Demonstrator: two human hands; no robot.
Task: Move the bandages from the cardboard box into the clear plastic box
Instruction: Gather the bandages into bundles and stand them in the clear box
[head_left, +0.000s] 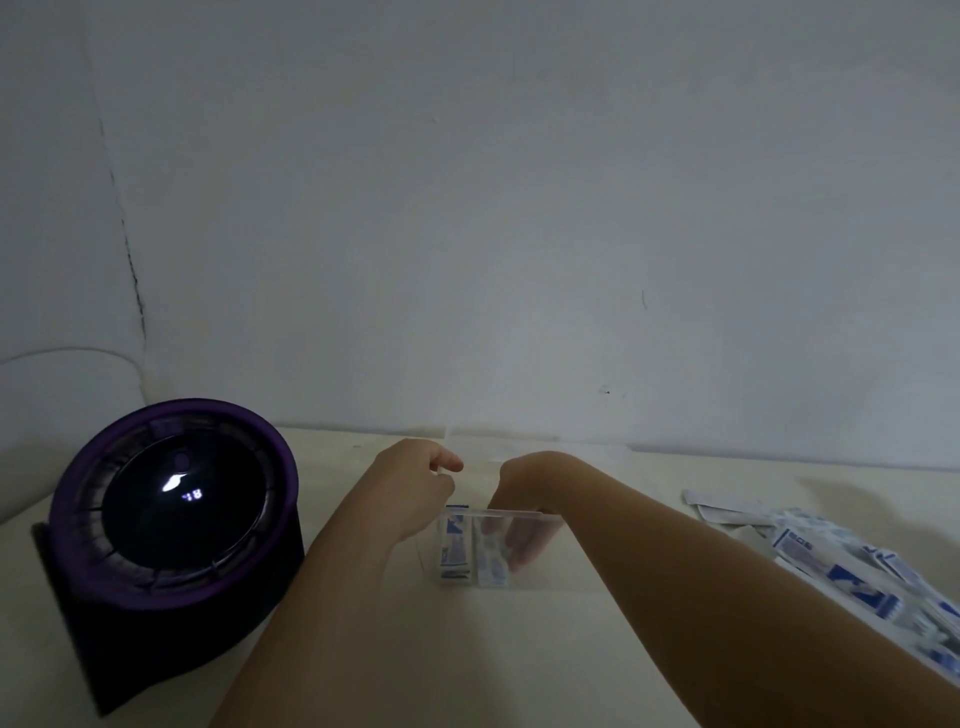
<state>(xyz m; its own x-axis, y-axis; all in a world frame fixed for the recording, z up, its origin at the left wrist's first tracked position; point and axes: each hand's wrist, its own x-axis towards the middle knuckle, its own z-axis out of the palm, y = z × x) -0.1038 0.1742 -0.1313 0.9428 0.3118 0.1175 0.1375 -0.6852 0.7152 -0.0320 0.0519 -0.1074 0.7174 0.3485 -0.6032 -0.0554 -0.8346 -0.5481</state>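
The clear plastic box (550, 525) stands at the middle of the table. Two blue-and-white bandages (453, 545) stand upright inside it on the left. My right hand (524, 488) reaches down into the box. Its fingers show blurred through the front wall, against a bandage (491, 560); whether they grip it is unclear. My left hand (415, 486) is at the box's far left corner, with finger and thumb pinching the rim there. A loose pile of bandages (852, 566) lies on the table at the right. No cardboard box is in view.
A round purple device (171, 509) with a dark lit face stands on the table at the left. The pale wall rises just behind the table. The room is dim.
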